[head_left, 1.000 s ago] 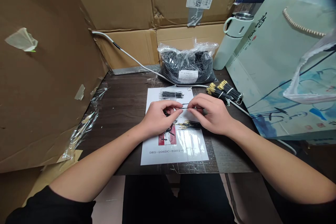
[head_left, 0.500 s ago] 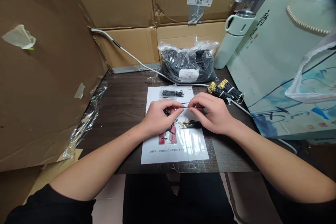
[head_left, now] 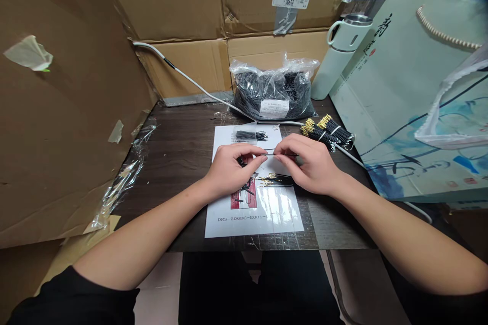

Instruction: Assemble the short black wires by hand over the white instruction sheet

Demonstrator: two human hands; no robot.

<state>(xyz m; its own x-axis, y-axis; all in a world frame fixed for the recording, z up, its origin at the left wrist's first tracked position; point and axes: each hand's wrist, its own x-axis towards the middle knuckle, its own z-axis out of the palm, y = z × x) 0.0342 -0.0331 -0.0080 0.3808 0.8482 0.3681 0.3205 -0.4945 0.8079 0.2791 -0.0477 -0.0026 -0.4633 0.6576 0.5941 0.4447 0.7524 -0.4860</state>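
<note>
My left hand [head_left: 233, 168] is closed in a pinch at one end of a thin black wire [head_left: 270, 155]. My right hand [head_left: 313, 163] pinches the same wire a short way to the right, so only a little of it shows between the fingertips. Any small piece inside the left fingertips is hidden. Below the hands, loose black wires with gold tips [head_left: 275, 180] lie on a white printed sheet [head_left: 224, 227]. Short black tubes [head_left: 247, 188] are scattered on the sheet's red picture, partly behind my left hand. Beyond the hands lies a row of black wires [head_left: 251, 135].
A clear bag of black parts [head_left: 272, 86] stands at the back. Right of it are a pale green bottle [head_left: 337, 61], tied gold-tipped wire bundles [head_left: 324, 131] and a large paper bag [head_left: 419, 96]. Cardboard walls [head_left: 68, 111] enclose the left and back; a white cable [head_left: 198, 90] crosses behind.
Both hands keep nearly the same place and grip on the wire. The view has shifted very slightly.
</note>
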